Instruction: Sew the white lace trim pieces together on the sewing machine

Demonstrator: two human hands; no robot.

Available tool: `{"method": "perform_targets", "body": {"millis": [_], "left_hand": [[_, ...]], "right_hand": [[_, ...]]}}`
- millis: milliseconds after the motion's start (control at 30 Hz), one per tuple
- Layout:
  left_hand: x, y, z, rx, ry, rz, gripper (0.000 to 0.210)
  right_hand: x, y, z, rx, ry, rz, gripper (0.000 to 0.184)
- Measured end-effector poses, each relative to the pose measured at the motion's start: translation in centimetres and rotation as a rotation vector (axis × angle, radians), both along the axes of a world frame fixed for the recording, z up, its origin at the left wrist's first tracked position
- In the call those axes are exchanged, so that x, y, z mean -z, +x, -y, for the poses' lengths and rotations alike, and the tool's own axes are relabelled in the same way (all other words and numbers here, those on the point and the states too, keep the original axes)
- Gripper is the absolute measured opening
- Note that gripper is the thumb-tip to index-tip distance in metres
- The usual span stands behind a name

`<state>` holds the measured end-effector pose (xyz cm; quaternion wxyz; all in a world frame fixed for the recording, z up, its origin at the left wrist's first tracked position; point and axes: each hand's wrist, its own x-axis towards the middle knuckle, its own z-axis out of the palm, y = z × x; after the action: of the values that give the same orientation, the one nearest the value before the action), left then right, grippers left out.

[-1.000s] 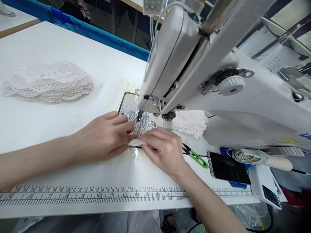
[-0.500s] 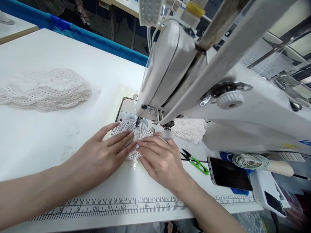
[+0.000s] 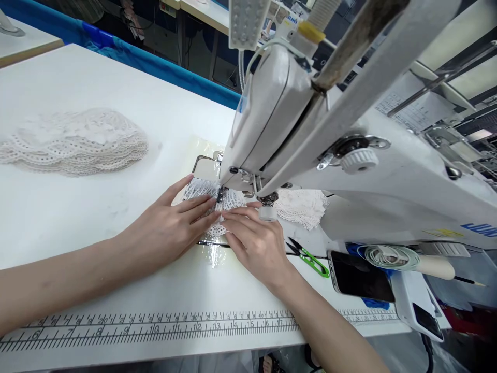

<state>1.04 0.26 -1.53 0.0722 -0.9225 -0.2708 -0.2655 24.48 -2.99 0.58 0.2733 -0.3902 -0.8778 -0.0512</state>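
Observation:
A piece of white lace (image 3: 220,226) with eyelet holes lies gathered under the presser foot (image 3: 220,194) of a white sewing machine (image 3: 267,114). My left hand (image 3: 171,228) rests flat on its left side, fingers stretched out, thumb pointing up toward the metal bed plate. From the right, my right hand (image 3: 258,241) lies over the lace with its fingers extended close together and the thumb lower, near the edge. The fingertips of both hands nearly meet in front of the foot. My hands hide part of the lace.
A stack of white eyelet lace (image 3: 77,142) lies left on the table. More lace (image 3: 301,207) sits under the machine arm. Green thread snips (image 3: 310,259), a phone (image 3: 361,274), a coil of cord (image 3: 398,257) and a white device (image 3: 421,311) are at right. A ruler (image 3: 174,329) runs along the front edge.
The lace and both hands have moved slightly up toward the machine, so less lace shows at the front and the dark edge of the bed plate is uncovered. The view has shifted slightly.

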Motion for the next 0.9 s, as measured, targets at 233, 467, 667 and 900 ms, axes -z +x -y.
{"method": "perform_targets", "body": {"millis": [233, 467, 667, 900], "left_hand": [[0.2, 0.0, -1.1, -0.005, -0.008, -0.046, 0.037], [-0.5, 0.2, -1.6, -0.017, -0.155, 0.077, 0.037], [-1.5, 0.2, -3.1, -0.025, -0.546, 0.191, 0.047], [-2.1, 0.0, -3.6, 0.002, -0.628, 0.167, 0.048]], "right_hand": [[0.2, 0.0, -0.7, 0.066, -0.03, 0.051, 0.025], [0.2, -0.1, -0.9, 0.074, -0.033, 0.053, 0.026], [0.2, -0.4, -1.8, 0.205, -0.308, -0.247, 0.015], [0.3, -0.7, -1.8, 0.189, -0.366, -0.3, 0.01]]}}
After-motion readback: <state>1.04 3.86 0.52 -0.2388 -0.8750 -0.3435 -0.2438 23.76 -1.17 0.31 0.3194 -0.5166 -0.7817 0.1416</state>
